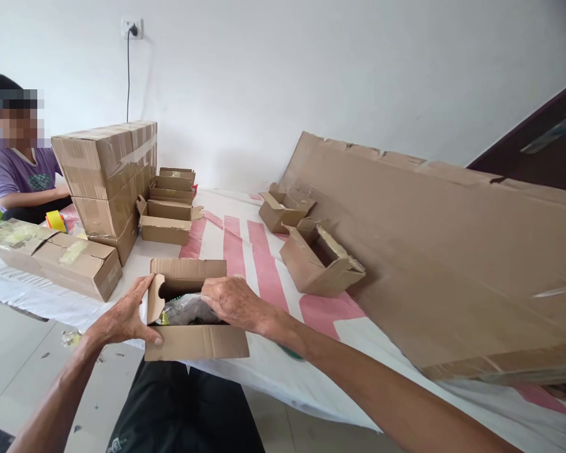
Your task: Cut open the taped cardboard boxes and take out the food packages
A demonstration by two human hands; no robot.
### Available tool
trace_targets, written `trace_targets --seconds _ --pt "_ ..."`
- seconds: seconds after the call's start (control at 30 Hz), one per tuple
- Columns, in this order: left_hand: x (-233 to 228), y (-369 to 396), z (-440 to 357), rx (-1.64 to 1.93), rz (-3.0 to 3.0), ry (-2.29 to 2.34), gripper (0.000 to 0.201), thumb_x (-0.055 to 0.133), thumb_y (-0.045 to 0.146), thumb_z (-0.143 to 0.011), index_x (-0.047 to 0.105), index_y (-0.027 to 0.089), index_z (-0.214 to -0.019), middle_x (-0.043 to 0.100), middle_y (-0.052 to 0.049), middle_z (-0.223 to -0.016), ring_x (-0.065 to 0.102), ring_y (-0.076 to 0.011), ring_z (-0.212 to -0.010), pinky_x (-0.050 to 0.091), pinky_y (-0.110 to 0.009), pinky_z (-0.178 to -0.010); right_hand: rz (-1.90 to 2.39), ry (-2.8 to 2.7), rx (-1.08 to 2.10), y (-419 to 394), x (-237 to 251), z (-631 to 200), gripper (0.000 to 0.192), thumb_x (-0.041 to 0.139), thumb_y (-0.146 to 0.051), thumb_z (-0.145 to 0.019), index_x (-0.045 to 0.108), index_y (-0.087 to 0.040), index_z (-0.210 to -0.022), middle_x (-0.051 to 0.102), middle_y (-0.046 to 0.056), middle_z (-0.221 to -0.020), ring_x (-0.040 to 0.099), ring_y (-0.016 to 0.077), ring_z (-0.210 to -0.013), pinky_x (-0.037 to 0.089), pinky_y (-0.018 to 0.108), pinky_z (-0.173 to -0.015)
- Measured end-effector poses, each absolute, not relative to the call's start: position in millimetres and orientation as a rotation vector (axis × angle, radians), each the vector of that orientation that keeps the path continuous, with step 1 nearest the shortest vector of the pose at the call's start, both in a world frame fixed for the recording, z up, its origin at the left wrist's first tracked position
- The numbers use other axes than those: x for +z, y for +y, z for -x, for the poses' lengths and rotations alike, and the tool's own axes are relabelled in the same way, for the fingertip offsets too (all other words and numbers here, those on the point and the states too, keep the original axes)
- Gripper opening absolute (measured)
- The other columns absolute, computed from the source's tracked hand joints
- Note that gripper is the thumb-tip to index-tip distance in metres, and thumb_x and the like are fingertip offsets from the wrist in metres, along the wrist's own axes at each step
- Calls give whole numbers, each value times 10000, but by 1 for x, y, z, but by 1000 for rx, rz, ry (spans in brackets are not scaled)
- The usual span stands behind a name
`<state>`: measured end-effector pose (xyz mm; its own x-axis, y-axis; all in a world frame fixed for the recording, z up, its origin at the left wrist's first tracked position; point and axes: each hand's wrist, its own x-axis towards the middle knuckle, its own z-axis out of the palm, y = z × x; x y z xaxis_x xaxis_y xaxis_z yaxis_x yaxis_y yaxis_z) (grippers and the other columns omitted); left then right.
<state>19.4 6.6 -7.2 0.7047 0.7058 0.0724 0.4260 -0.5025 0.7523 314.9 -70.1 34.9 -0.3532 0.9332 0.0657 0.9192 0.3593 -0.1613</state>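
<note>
Dark trousers (188, 409) of the person fill the bottom edge, and just above them sits a small open cardboard box (195, 340) at the near rim of the surface (283, 371). Its left side is held by the left hand (122, 314), fingers (139, 292) spread along the side flap and thumb hooked on the front corner. From the other side the right hand (236, 302) lies over the opening, its fingers (212, 292) curled down onto a clear plastic-wrapped item (186, 311) inside (what it holds is too hidden to tell).

Beyond the right fingers, two more open small boxes (318, 258) stand on the red-striped white cover, with a long flattened cardboard sheet (453, 251) leaning further right. Past the left fingers lies a taped long carton (61, 258), then a stack of sealed cartons (108, 176) and several empty small boxes (167, 214) beside it. Far left, another person in a purple shirt (16, 173) sits behind the surface.
</note>
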Motion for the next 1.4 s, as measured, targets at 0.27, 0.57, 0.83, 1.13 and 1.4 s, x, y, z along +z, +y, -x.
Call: trace_targets --seconds 0.27,0.57,0.83,1.13,1.4 --pt "1 9 -22 503 -2188 852 1336 1001 408 -608 272 285 -1720 398 -154 -1689 454 -432 -1521 378 -601 -1284 1420 -2127 378 -70 107 -342 384 476 -282 -1011 531 -217 -637 588 9 -690 506 144 -647 369 300 -641" --pt "1 5 -18 502 -2197 897 1309 968 658 -627 332 283 -1708 395 -192 -1728 472 -470 -1526 480 -595 -1211 1381 -1726 477 -66 147 -380 486 632 -552 -902 508 -216 -574 426 -24 -608 362 118 -595 278 291 -552" --pt "37 16 -35 791 -2190 981 929 881 662 -759 582 257 -1540 565 -174 -1613 513 -443 -1500 412 -648 -1241 1290 -1432 588 -48 133 -397 469 788 -589 -801 616 -199 -607 476 -36 -586 383 113 -591 283 291 -573" --pt "82 21 -123 971 -1560 318 813 974 565 -691 690 188 -1353 768 -159 -1338 700 -395 -1283 563 -524 -1086 924 -1045 1039 -17 82 -355 489 904 -633 -669 701 -191 -721 673 22 -697 540 156 -606 477 323 -586" --pt "89 47 -127 1103 -1425 474 667 1028 452 -620 760 145 -1149 842 -124 -1085 789 -352 -1061 600 -497 -1019 785 -1199 1148 -11 72 -333 545 818 -701 -789 748 -214 -1023 788 52 -1014 703 216 -871 584 377 -829"
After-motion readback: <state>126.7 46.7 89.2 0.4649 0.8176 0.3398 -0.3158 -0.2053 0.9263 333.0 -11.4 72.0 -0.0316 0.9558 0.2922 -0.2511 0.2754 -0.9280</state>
